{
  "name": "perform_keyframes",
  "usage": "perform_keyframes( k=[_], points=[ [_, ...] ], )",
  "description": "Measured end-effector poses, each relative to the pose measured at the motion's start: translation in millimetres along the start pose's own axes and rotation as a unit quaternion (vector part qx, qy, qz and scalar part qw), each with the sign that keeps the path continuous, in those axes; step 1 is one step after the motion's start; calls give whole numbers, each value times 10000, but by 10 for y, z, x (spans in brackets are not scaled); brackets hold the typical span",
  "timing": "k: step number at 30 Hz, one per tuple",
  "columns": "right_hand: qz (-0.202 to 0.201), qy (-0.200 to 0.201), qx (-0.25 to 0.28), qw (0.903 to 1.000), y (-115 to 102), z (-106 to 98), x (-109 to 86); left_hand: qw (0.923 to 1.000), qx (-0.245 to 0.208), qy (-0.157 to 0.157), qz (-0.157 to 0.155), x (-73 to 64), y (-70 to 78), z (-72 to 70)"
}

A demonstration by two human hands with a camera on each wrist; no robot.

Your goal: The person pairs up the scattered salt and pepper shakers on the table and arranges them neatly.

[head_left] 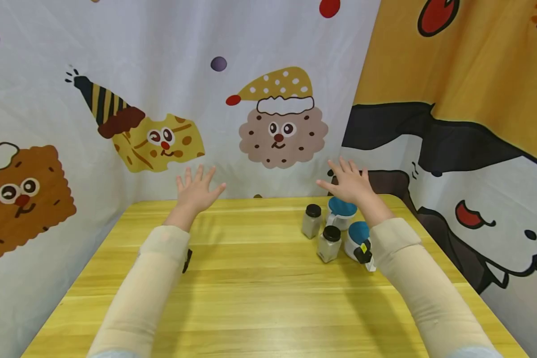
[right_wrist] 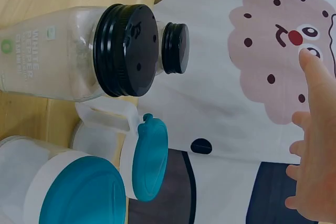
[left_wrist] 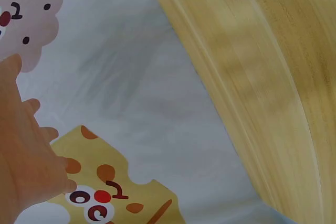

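Left hand (head_left: 194, 194), grip apart, fingers spread; small black item (head_left: 187, 261) beside its sleeve (head_left: 147, 283), partly hidden. At right on the wooden surface (head_left: 250, 303): two black-lidded jars (head_left: 329, 246), two blue-lidded containers (head_left: 342, 208); right hand (head_left: 351, 184) near them, grip apart, fingers spread.

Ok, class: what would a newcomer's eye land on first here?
Probably the cartoon curtain behind the table, with its smiling pinkish biscuit and cheese. Next, the person's left grip and right grip, raised with fingers spread. Then two black-lidded jars and two teal-lidded containers, clustered on the table's right side.
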State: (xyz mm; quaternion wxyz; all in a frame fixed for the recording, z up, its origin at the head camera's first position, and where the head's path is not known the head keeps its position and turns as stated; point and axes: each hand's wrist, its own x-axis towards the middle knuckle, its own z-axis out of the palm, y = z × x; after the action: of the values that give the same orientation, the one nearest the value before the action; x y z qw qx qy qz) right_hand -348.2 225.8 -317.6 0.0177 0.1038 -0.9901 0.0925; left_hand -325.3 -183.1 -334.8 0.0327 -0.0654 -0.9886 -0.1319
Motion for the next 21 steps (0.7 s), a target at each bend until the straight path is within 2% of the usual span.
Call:
perform_keyframes(
  k=[6,14,21],
  points=[
    [-33,85,-89,9999,9,12,-35,9999,-112,83,47,-47,-4,-14],
    [-29,192,-129,9997,13,10,-97,9996,-209,152,103,-56,14,49],
    [-58,335,-96,9994,18,27,-167,9984,-323,389,245,-98,84,103]
  ],
)
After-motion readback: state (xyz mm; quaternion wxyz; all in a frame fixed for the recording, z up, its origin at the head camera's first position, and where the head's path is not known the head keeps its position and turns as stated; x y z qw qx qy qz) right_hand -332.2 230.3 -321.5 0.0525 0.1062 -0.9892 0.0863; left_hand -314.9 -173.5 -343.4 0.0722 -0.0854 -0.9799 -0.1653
